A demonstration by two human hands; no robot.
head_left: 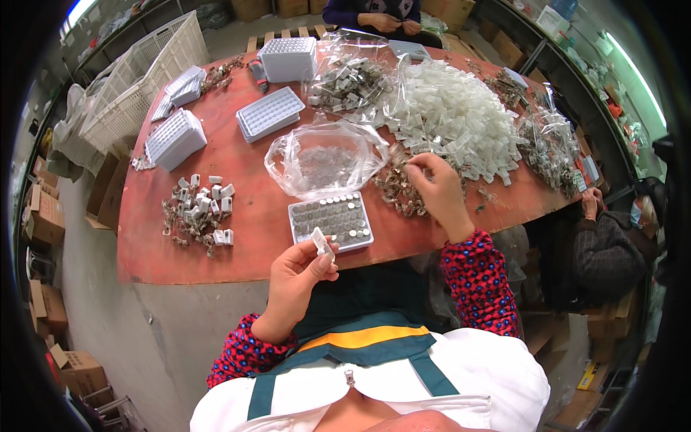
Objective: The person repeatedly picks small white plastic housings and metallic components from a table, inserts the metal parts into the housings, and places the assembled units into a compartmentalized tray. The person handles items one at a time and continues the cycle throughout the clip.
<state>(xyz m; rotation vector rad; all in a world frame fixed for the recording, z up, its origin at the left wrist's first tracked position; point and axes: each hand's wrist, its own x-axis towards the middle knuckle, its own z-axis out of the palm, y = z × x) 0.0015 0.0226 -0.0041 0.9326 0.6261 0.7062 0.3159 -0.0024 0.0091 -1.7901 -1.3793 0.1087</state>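
My left hand (295, 277) pinches a small white plastic housing (321, 242) near the table's front edge. Just beyond it lies a shallow white tray (291, 229) with rows of small round pieces, some grey, some white. My right hand (437, 189) is closed over a heap of brownish coiled wire pieces (403, 194). Its fingertips are pinched at a blurred brownish wire piece (398, 155). Behind the tray, an opened clear plastic bag (281, 169) contains greyish see-through pieces. On the left is a small pile of white housings with brown wires attached (198, 209).
A large heap of white plastic housings (457, 115) covers the table's back right. Bagged parts (349, 81) and stacked trays (176, 140) stand around the red table (237, 263). One person (608, 248) sits at the right; another's hands (389, 23) show across the table.
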